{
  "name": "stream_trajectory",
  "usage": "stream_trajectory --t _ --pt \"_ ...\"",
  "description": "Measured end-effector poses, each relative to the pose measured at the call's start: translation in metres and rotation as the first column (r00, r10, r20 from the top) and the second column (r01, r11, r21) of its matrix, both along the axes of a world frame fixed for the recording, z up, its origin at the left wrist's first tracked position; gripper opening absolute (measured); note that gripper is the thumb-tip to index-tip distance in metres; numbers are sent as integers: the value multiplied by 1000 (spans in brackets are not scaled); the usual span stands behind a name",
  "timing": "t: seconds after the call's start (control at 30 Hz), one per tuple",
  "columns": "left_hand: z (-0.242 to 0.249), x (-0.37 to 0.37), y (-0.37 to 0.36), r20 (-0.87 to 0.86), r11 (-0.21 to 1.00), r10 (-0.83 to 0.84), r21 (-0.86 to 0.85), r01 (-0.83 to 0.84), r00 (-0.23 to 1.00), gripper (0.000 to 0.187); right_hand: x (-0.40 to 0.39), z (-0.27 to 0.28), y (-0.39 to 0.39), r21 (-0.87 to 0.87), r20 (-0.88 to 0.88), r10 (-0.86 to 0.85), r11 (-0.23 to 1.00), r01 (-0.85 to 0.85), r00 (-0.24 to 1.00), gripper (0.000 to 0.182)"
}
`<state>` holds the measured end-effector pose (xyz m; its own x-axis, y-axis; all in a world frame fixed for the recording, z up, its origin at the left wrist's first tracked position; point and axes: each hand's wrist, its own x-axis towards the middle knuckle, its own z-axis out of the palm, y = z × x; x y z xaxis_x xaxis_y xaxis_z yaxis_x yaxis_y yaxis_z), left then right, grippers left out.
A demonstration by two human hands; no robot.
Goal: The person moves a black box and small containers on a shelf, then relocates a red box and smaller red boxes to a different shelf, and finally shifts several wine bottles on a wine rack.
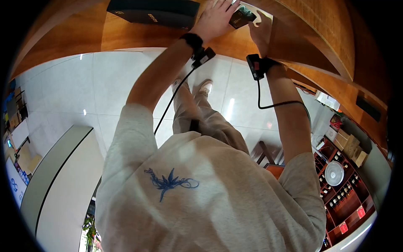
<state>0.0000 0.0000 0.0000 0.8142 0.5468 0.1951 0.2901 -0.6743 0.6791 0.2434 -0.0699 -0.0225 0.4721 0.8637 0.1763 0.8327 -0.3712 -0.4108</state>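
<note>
"Two hands converge at the upper margin; what lies between them?"

"A small dark packet (243,17), set at a slant near the top edge of the view, above the wooden counter (142,38). Part of its surface is glossy; a pale patch (251,6) shows beyond it."

"And the state of each grip?"

"Left hand (213,20): fingers extended, lying against the packet's left end; whether they pinch it or merely steady it, one cannot tell. Right hand (262,31): thumb and finger curved apart, a gap between them, close by the packet's right end. No firm hold is evident there, and light contact cannot be excluded."

"How would one judge the step?"

"As two-handed handling of the packet, probably an adjustment of its position or surface. Good practice calls for one hand to steady while the other works, with fingertips at the edges, since pressure on the broad face might crease a thin wrapping."

"Any hazards nearby?"

"Note the large dark box (153,12), with gold marks, just to the left of the left hand: that elbow is best kept low and the wrist clear of the box's corner. Note also the left cable (172,98) and right cable (273,106), running from the wrist units; slack in either could snag on the counter's edge, so small, slow wrist turns are preferable."
</note>
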Motion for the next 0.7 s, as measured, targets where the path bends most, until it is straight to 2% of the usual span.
stream_trajectory --t 0.03,0.13,0.23,0.27,0.37,0.4,0.43,0.53,0.6,0.67,0.7 --pt "1 -3 2 -6 1000 -3 -1 3 1000 73 -1 -2 -5 17 -7 -22 1000 22 1000 53" --pt "46 -26 -30 67 914 210 340 -221 975 68 -9 -15 -39 112 -70 -26 993 33 997 49" --pt "70 -84 -51 159 920 286 231 -317 945 68 -29 -7 -77 243 -135 6 970 27 991 44" --pt "75 -104 -46 157 898 338 243 -368 928 69 -38 -2 -81 289 -156 14 957 32 988 42" --pt "82 -165 -17 162 825 447 305 -476 880 72 -96 37 -70 267 -496 69 961 77 866 39" --pt "73 -184 -1 173 798 476 328 -506 862 74 -115 43 -64 301 -509 136 953 28 850 44" --pt "72 -197 14 73 788 566 246 -565 821 77 -130 46 -54 340 -515 205 940 -22 832 51" --pt "58 -228 57 -1 739 661 172 -651 750 85 -175 34 -27 152 -591 74 988 20 803 63" --pt "55 -239 75 -27 732 681 53 -680 732 88 -196 -8 -8 111 -787 -1 983 144 617 72" --pt "61 -250 88 -33 708 696 -136 -693 717 91 -216 -3 1 73 -834 -31 983 166 551 79" --pt "73 -251 91 -37 684 704 -233 -691 709 93 -226 15 -2 57 -799 -38 989 140 600 81"
